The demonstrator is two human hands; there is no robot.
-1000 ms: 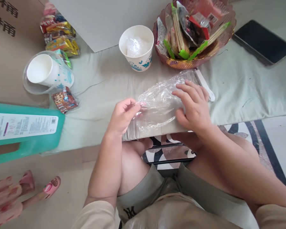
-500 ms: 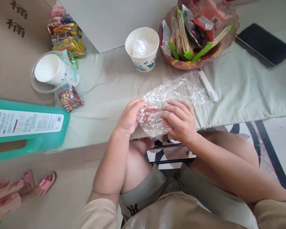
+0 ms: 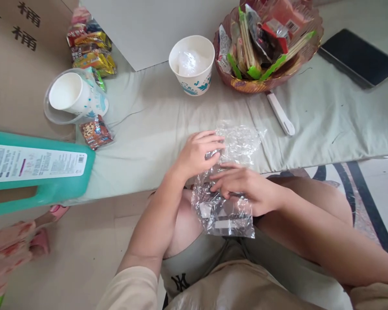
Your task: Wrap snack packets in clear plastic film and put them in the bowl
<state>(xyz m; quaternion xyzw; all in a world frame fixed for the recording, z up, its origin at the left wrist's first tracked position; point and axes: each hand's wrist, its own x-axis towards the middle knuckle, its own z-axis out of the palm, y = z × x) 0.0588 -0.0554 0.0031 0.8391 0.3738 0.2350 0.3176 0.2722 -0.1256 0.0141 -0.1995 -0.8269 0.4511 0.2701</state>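
A crinkled clear plastic bag [image 3: 228,215] stretches from the cloth-covered surface down over my lap. My left hand [image 3: 198,155] is closed loosely on its upper part, the thumb below the long, straight fingers. My right hand [image 3: 250,189] is lower and nearer to me, its bent fingers closed on the middle of the bag; part of the plastic covers the fingertips. Beyond the hands stands a white paper cup [image 3: 194,84] with crumpled clear plastic inside. A white, narrow handle-like piece [image 3: 280,114] lies to the right of the bag.
A pinkish bowl [image 3: 245,85] holds snack packets, with a dark phone [image 3: 358,58] at its right. On the left are another paper cup [image 3: 66,92], a cookie packet [image 3: 96,131], stacked snacks [image 3: 92,51], a green jug [image 3: 64,189] and a cardboard box [image 3: 6,86]. A person's pink slipper [image 3: 40,242] shows below.
The bag has been turned and drawn toward me off the white piece, its lower end now over my lap. My left hand moved right and my right hand lower. The other person's feet shifted.
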